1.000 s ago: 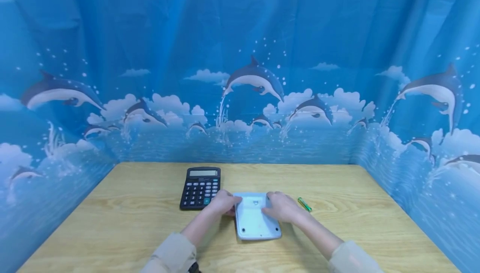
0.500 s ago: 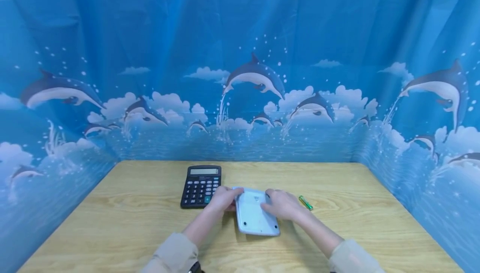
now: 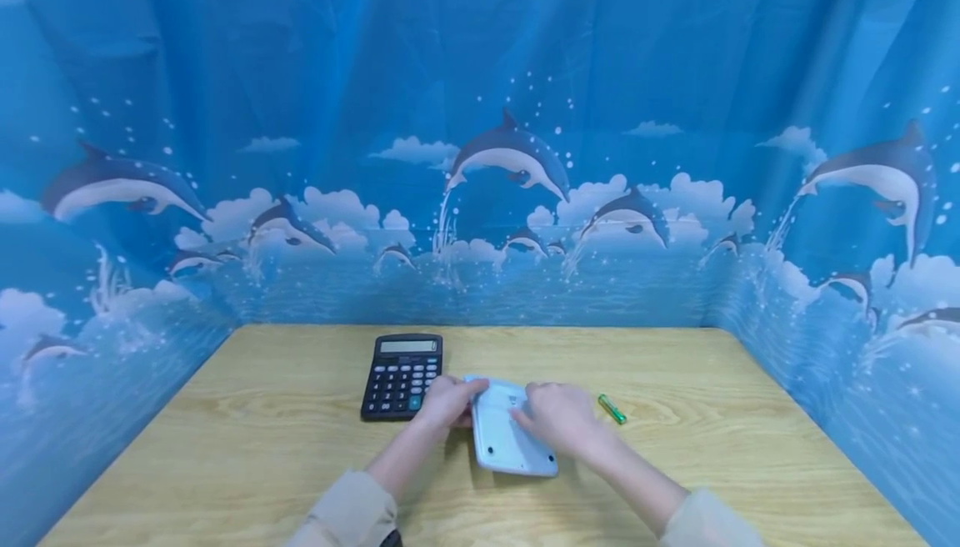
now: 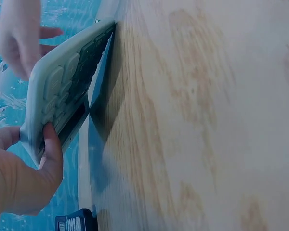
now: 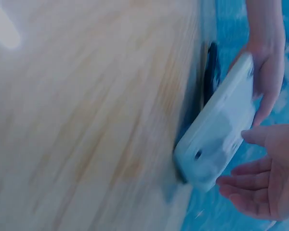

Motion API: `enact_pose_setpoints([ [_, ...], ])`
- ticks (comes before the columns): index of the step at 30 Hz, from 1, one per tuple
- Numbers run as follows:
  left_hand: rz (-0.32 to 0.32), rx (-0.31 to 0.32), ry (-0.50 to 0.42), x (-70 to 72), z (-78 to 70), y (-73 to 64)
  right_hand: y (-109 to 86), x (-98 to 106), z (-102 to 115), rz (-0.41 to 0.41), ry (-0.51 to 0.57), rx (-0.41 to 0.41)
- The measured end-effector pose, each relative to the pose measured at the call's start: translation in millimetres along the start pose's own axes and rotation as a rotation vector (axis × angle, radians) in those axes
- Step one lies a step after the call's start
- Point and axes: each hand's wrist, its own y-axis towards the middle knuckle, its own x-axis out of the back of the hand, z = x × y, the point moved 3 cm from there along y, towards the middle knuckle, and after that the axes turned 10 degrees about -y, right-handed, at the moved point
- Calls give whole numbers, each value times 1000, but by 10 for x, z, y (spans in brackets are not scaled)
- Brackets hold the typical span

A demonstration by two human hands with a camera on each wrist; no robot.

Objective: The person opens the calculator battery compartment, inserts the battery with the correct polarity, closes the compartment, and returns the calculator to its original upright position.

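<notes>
A white calculator (image 3: 506, 443) is turned face down and tilted over the table, its back with dark round feet showing in the head view. My left hand (image 3: 447, 401) pinches its far left corner, thumb on the back and fingers underneath; the left wrist view shows the keys of the calculator (image 4: 62, 82) on the underside. My right hand (image 3: 562, 418) is over the right side of the back. In the right wrist view, the thumb of the right hand (image 5: 274, 173) reaches to the back and its other fingers extend loosely by the edge.
A black calculator (image 3: 401, 376) lies face up just left of my left hand, its display lit. To the right of my right hand is a small green battery-like cylinder (image 3: 612, 409). A blue dolphin-print curtain (image 3: 480, 280) surrounds the wooden table (image 3: 262, 447).
The white calculator has gone from nearly flat to tilted, with its far left corner raised in my left hand. My right hand has shifted slightly left over its back.
</notes>
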Motion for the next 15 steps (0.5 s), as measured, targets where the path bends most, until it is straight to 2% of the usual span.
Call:
enact_pose_setpoints([
  [4,15,-8,-43,15,1,-24,-72,129,201,-62,-7,93],
  [7,18,0,-61,19,7,-35,-129,169,336,-97,-57,141],
  [12,3,21,-80,22,1,-48,-220,155,547,-159,-175,189],
  [15,-18,22,-81,25,-9,-53,-249,129,642,-212,-228,190],
])
